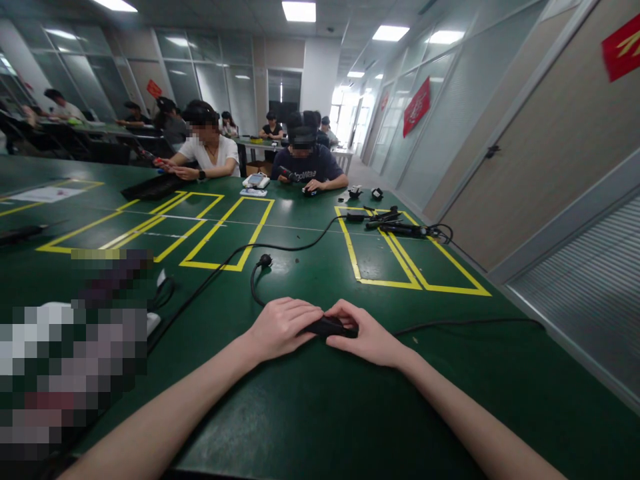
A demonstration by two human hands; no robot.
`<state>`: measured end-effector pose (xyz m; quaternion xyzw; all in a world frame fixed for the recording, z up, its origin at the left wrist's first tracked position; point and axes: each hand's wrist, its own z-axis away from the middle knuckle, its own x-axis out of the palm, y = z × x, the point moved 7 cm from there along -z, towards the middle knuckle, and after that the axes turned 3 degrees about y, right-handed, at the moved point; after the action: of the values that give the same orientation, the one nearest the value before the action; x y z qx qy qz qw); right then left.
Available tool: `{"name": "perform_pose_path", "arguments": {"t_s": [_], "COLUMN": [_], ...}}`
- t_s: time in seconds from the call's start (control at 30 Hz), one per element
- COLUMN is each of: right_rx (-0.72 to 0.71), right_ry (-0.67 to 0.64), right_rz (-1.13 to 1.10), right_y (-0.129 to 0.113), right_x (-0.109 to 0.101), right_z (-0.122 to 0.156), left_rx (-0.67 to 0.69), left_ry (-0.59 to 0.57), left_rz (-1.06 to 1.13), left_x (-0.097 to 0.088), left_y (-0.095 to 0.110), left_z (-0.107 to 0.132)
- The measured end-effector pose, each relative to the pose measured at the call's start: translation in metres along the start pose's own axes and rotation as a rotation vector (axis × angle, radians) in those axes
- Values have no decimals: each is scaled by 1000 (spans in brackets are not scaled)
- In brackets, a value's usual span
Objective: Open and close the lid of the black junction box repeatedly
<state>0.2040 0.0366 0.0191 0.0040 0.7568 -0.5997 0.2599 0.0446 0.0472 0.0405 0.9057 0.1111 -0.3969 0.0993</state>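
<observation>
A black power adapter (326, 326) lies on the green table (320, 420) in front of me, partly covered by my fingers. My left hand (281, 327) is wrapped over its left end, and my right hand (367, 335) grips its right end between thumb and fingers. Beyond my left hand, a short black cord curls up to a mains plug (265, 261). To the right of my right hand, a thin black cable (470, 322) runs off toward the table's edge. The ends of the adapter are hidden under my hands.
Yellow tape outlines (213, 268) mark the table. Another black cable (280, 247) crosses to a pile of black gear (400, 227) at the back right. Two people sit across the table, handling things. A black tray (153, 187) and a white device (256, 181) stand near them.
</observation>
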Motion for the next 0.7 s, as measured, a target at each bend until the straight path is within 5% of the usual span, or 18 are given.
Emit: {"name": "perform_pose_path", "arguments": {"t_s": [0.13, 0.3, 0.47, 0.7], "right_rx": [181, 220, 185, -22], "right_ry": [-123, -54, 405, 1068], "right_rz": [-267, -301, -401, -364], "right_y": [13, 19, 20, 39], "right_x": [6, -18, -93, -195], "right_z": [0, -3, 1, 38], "left_rx": [68, 74, 62, 10], "left_ry": [77, 186, 279, 51], "left_rz": [-4, -21, -6, 71], "left_x": [-5, -21, -35, -11], "left_y": [8, 12, 12, 10], "left_z": [-3, -10, -12, -11]}}
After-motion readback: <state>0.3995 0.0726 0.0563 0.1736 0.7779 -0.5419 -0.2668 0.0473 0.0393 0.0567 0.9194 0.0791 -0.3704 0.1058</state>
